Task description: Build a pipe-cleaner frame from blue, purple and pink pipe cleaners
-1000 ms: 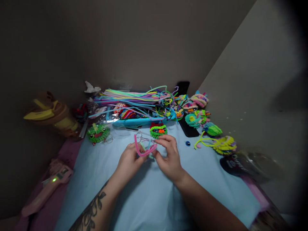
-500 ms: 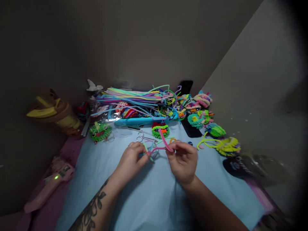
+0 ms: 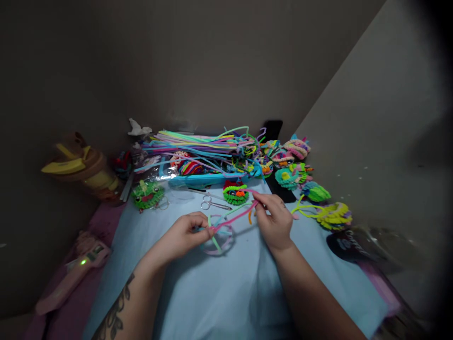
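A pink pipe cleaner [image 3: 235,217] stretches between my two hands over the blue cloth. My left hand [image 3: 191,231] pinches its left end where it meets a ring of pastel pipe cleaners [image 3: 226,243], with mint, blue and lilac strands crossing. My right hand [image 3: 274,219] is closed on the pink strand farther along, and a loose tail sticks out to the left above the fingers. Just beyond lie small scissors [image 3: 215,204] and a green pipe-cleaner figure [image 3: 236,193] with eyes and an orange beak-like part.
A blue tray [image 3: 208,178] at the back carries a heap of pipe cleaners [image 3: 194,141]. Finished fuzzy pieces [image 3: 332,216] line the right side. A green frog-like piece [image 3: 147,194], a pink glue gun-like tool [image 3: 78,271] and a brown cup [image 3: 95,172] are at left.
My hands have moved apart, drawing the pink strand longer between them. My left hand shifted left and lower; the pastel ring now shows more fully below it.
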`<state>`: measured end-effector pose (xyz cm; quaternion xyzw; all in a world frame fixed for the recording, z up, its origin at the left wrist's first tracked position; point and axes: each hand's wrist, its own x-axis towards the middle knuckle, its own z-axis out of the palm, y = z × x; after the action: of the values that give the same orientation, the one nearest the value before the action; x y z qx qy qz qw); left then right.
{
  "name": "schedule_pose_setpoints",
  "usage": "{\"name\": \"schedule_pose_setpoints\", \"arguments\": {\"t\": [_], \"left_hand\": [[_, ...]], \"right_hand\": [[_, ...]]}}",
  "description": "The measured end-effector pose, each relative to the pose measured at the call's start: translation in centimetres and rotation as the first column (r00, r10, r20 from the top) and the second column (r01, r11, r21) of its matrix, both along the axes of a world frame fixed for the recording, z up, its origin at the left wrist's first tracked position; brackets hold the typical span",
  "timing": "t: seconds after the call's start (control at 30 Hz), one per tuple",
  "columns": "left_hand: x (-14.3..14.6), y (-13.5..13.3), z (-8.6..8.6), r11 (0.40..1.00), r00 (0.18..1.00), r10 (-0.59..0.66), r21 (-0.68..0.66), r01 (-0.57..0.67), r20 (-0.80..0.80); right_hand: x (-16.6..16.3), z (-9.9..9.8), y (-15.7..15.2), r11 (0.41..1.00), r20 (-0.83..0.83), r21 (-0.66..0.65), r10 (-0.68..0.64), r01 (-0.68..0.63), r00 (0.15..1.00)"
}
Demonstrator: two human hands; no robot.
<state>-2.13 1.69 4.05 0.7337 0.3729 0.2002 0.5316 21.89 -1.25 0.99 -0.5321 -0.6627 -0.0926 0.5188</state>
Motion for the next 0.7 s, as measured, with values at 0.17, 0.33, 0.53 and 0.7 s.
{"name": "schedule_pose_setpoints", "arguments": {"t": [0.17, 0.33, 0.53, 0.7], "left_hand": [[0.3, 0.1, -1.1, 0.977, 0.994, 0.078, 0.204, -0.06, -0.081], [0.6, 0.0, -2.0, 0.951, 0.985, 0.112, 0.302, -0.068, -0.128], [0.9, -0.3, -2.3, 0.944, 0.985, 0.09, 0.327, -0.037, -0.15], [1.3, -0.4, -2.4, 0.943, 0.983, 0.085, 0.332, -0.028, -0.16]], "right_hand": [[-0.4, -0.2, -0.4, 0.995, -0.121, 0.07, -0.062, 0.071, 0.991], [-2.3, -0.2, -1.7, 0.979, -0.188, 0.009, 0.2, -0.202, 0.961], [-3.9, -0.5, -2.1, 0.979, -0.469, -0.069, 0.14, -0.194, 0.872], [-4.8, -0.4, -2.3, 0.933, -0.744, -0.128, 0.134, -0.337, 0.654]]}}
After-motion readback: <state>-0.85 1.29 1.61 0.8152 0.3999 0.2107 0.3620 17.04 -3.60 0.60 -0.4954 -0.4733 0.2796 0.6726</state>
